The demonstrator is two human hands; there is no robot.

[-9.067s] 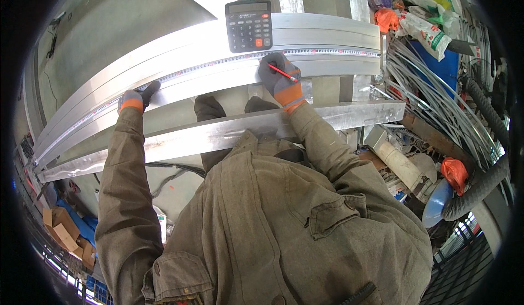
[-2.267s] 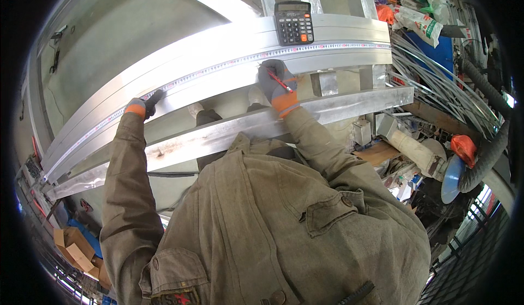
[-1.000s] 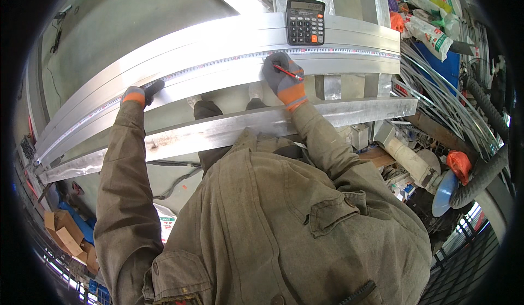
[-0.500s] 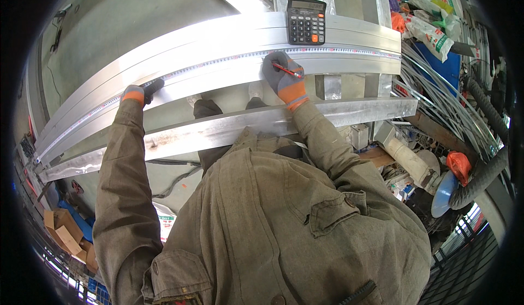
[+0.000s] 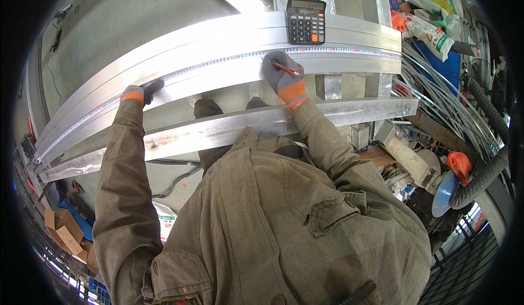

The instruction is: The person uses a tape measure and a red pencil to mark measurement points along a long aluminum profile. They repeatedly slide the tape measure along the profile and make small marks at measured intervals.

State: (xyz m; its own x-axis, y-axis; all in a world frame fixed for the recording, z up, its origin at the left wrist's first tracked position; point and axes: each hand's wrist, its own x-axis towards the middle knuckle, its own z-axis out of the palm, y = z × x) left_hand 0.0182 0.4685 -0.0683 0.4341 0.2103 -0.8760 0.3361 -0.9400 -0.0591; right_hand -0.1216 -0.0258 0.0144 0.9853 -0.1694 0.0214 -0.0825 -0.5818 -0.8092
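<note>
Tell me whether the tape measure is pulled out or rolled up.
Pulled out: the tape measure lies stretched as a long strip along the metal bars, extending beyond the left hand and the right hand.

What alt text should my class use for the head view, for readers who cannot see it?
A person's gloved left hand rests on a tape measure laid along silvery metal bars, while the gloved right hand holds a red pencil near the tape. A black calculator lies on the bars beyond the right hand.

One calculator (image 5: 307, 23); one measuring tape (image 5: 327, 49); two hands (image 5: 284, 81); apparently one pencil (image 5: 287, 69).
</note>
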